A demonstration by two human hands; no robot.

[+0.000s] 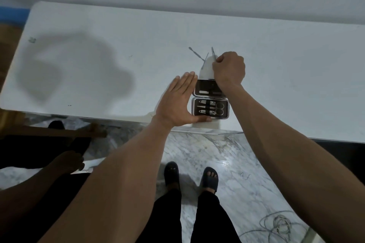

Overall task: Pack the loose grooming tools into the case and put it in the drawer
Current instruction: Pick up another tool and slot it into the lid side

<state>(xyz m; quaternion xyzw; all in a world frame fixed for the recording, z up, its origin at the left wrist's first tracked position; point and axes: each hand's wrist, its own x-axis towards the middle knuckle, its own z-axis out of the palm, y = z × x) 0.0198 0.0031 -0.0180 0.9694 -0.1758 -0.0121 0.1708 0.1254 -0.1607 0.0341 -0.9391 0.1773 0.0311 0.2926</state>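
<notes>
An open black grooming case lies on the white table near its front edge, with clippers and scissors strapped in its near half and a small tool in its far half. My left hand rests flat against the case's left side, thumb along the near edge. Beyond the case, my right hand is closed on a thin metal tool that sticks up from the fist. Two more thin metal tools lie crossed on the table just left of that fist.
The table runs along a pale wall. Marble floor lies below, with my feet in dark sandals. Another person's arm and a wooden stool leg are at the left. A coiled cable lies on the floor at right.
</notes>
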